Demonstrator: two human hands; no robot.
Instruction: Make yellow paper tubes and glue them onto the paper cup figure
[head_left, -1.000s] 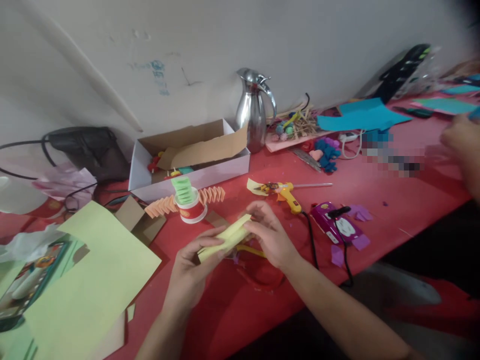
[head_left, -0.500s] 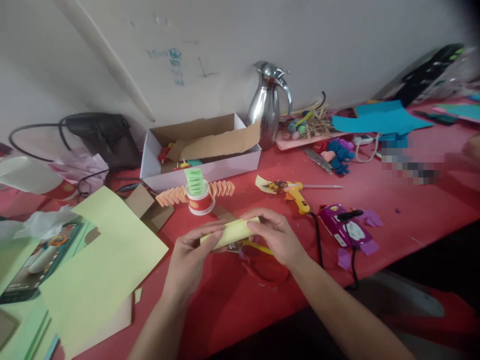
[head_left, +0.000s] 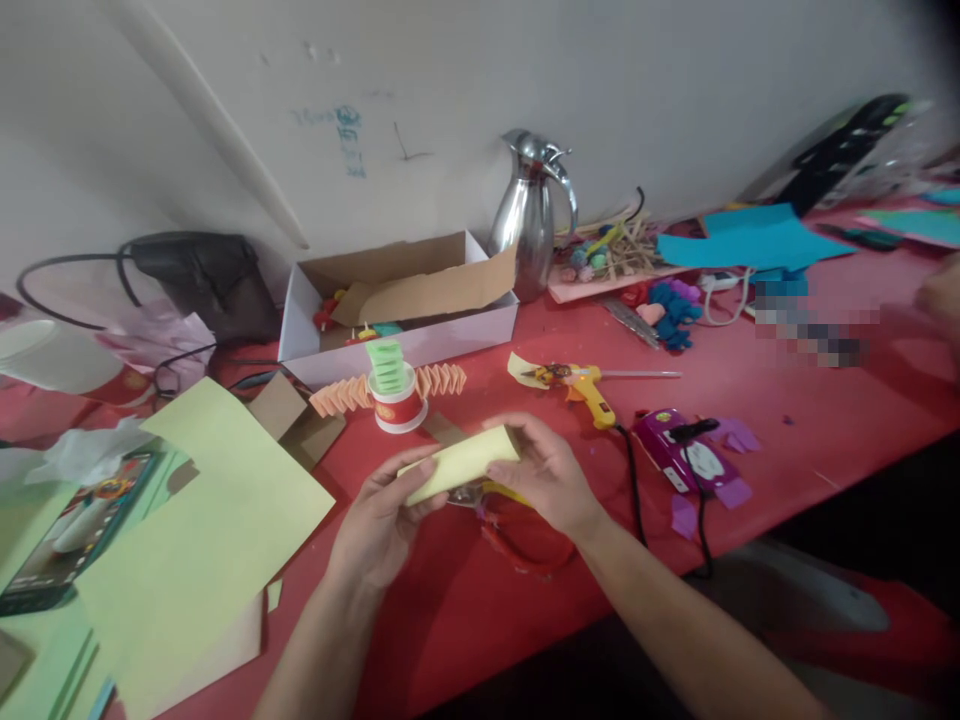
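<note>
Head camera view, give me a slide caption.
Left hand and right hand hold folded yellow paper near a glue gun and a paper cup with pleated strips.

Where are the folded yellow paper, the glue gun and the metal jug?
Folded yellow paper (head_left: 460,466): head view, middle of its broad face, between the hands.
Glue gun (head_left: 593,391): head view, upper part of its yellow grip.
Metal jug (head_left: 523,218): head view, mid-body.

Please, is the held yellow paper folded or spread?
Folded: the yellow paper forms a narrow, straight-edged bar between left hand and right hand.
</note>
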